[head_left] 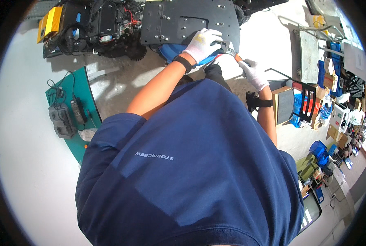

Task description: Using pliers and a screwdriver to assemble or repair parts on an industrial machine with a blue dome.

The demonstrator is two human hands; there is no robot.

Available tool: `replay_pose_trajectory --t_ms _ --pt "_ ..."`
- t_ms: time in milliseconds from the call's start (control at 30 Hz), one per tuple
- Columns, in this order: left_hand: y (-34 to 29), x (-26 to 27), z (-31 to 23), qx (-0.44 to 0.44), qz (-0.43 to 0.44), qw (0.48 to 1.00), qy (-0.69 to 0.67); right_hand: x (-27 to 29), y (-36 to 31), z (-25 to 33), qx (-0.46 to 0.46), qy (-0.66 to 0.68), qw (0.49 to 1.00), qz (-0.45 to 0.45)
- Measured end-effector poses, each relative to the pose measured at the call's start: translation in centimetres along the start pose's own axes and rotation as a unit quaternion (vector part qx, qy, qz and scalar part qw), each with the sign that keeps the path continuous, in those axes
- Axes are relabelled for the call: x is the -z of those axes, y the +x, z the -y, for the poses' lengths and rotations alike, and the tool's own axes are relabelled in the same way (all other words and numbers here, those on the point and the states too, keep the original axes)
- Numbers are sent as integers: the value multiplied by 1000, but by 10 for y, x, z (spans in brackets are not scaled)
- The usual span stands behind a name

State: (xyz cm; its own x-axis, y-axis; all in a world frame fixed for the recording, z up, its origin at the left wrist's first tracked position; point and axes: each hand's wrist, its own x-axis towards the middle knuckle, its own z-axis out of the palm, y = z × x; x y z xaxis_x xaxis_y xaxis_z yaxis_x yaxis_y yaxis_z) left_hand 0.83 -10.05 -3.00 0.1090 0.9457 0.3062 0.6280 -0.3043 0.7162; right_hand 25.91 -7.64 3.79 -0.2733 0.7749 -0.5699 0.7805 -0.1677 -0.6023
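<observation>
My right hand (255, 74), in a white glove, is closed around the orange handle of an adjustable wrench (231, 50). The wrench's metal head lies at the near edge of a black plate (170, 26) with bolts and holes. At that same edge, my left hand (202, 45), also gloved, has its fingers curled close to the wrench head. A small dark part shows by the left fingertips, and I cannot make out what they grip. Below the plate, a blue rounded surface (170, 53) is partly hidden by my left arm.
Left of the plate stands black machinery with wires (109, 24) and a yellow part (49, 24). A green table (82, 86) at the left carries a grey charger-like case (62, 121) and cables. On the right are a black-framed chair (308, 102), a cardboard box (282, 104) and crowded shelves.
</observation>
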Motion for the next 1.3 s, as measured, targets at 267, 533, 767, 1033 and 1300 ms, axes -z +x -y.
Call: replay_pose_trajectory --t_ms 267,533,767,1033,1300 --pt "-3 -1 1 11 3 1000 -2 11 12 -5 23 -20 999 45" --pt "0 -6 -7 66 -49 997 -3 82 88 53 119 -293 930 187" --pt "0 9 -26 126 -50 990 -27 87 157 156 221 -442 824 276" --pt "-177 -6 -99 473 -287 823 -131 63 182 202 396 -537 696 267" --pt "-370 -139 -243 839 -44 509 -185 71 197 185 397 -500 719 275"
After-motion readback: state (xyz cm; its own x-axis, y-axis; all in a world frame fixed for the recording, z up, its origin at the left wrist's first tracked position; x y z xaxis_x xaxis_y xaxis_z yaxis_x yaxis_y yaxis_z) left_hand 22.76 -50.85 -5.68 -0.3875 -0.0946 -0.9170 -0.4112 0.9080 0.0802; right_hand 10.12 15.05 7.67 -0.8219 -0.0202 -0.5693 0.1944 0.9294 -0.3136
